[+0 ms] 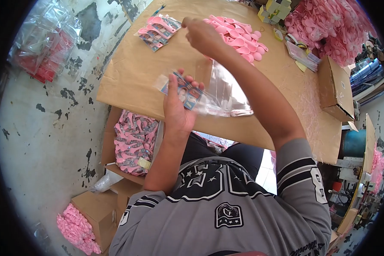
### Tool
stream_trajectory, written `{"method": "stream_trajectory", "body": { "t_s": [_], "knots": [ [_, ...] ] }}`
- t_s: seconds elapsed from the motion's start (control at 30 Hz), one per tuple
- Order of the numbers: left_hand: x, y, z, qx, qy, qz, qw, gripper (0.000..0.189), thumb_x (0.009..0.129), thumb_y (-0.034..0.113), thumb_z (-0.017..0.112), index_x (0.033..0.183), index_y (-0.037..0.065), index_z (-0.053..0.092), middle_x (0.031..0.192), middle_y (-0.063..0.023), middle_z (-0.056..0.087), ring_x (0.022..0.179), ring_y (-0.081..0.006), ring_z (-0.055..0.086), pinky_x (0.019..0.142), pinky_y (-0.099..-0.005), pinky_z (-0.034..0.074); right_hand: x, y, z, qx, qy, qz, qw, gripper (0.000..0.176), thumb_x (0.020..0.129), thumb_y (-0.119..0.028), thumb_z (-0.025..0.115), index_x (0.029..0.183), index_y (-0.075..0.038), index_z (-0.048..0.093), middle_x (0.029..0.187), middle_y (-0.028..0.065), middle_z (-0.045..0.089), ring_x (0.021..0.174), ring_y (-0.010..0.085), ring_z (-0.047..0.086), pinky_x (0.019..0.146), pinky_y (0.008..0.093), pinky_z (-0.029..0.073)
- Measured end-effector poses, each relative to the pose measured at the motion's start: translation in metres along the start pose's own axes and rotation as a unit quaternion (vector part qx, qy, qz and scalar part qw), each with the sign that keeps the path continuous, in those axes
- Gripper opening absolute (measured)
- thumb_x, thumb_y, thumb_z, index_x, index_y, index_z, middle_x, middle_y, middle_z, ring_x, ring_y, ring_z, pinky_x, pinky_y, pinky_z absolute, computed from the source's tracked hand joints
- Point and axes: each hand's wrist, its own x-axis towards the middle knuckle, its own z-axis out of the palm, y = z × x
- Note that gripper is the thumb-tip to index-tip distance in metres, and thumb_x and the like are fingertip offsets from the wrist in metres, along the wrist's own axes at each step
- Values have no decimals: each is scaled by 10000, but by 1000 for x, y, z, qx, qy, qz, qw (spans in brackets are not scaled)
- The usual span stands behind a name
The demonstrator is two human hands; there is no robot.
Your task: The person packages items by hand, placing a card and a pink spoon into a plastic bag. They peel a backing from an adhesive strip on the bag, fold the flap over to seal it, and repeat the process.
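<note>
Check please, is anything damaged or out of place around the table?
The pale surface at left looks damaged: dark patches break its paint. On the table, thin pink scraps lie scattered near the box, like litter.

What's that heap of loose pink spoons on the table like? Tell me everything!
The pink spoons lie in a jumbled heap on the brown table. They look like smooth, shiny plastic, with rounded bowls and slim handles pointing every way. I see no wrapping on them. The person's right hand partly hides the heap's left side, so I can't tell if it touches any.
</note>
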Motion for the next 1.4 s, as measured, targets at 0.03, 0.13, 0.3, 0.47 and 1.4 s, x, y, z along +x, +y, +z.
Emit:
{"method": "stream_trajectory", "body": {
  "t_s": [0.03, 0.13, 0.3, 0.47, 1.4],
  "knots": [
    [3, 3, 1, -7, 7, 28, 1000, 416, 1071, 394, 609, 1303, 50, 575, 1020, -60, 652, 936, -173, 650, 1004, -421, 548, -9, -3, -19, 29, 46, -26, 998, 231, 933, -60, 655, 1156, -2, 655, 1034, 233, 723, 966, 379, 708, 850, 460, 555],
    [13, 17, -7, -26, 15, 106, 994, 432, 1076, 391, 594, 1311, 32, 552, 1110, -102, 639, 1027, -224, 645, 1104, -469, 520, -61, -24, -95, 139, 74, -1, 988, 206, 901, -69, 707, 1095, -1, 694, 986, 149, 729, 854, 286, 711, 742, 389, 552],
    [22, 29, -7, -45, 6, 192, 980, 456, 1067, 401, 599, 1316, 22, 545, 1116, -116, 640, 1027, -240, 649, 1138, -481, 503, -188, -32, -142, 350, 78, 295, 886, 148, 962, -115, 731, 1045, 7, 716, 872, 34, 714, 775, 86, 657, 705, 249, 508],
    [28, 8, 7, -9, -22, 158, 987, 462, 1063, 406, 606, 1327, 33, 546, 1108, -104, 645, 1027, -228, 651, 1136, -476, 500, -258, -38, -121, 500, 99, 365, 779, 159, 952, -101, 760, 1043, 17, 705, 891, 51, 719, 788, 105, 675, 722, 244, 532],
    [12, -37, 31, -28, -95, -195, 976, 460, 1117, 311, 506, 1460, 10, 451, 1461, -228, 544, 1385, -313, 536, 1177, -489, 468, -249, -60, -117, 193, 152, -37, 969, 298, 824, -156, 831, 1120, -165, 799, 1461, 158, 570, 1314, 360, 531, 987, 451, 500]
  ]
}}
